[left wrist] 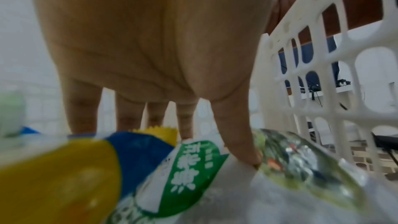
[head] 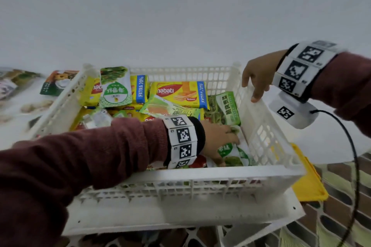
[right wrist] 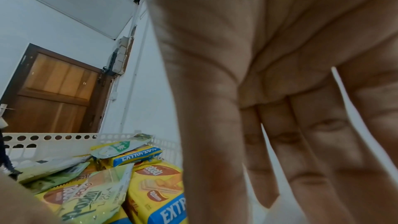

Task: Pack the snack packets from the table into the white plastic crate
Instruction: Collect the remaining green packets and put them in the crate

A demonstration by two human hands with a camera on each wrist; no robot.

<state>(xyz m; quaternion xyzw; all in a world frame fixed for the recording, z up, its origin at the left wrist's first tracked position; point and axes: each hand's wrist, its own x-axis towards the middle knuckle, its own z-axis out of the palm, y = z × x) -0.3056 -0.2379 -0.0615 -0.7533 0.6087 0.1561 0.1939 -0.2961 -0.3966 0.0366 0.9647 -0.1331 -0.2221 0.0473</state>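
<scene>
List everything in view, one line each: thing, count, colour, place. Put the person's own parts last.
white plastic crate: one, white, centre, on the table.
Nabati wafer packets: several, yellow with blue bands, inside the crate.
green snack packets: several, green and white, inside the crate.
loose packets: a few, mixed colours, blurred, on the table left of the crate.
yellow tray: one, yellow, right of the crate.
door: one, brown wood, background.
left hand: fingers straight, pressing a green and white packet at the crate's right end.
right hand: fingers resting on the crate's right rim.
</scene>
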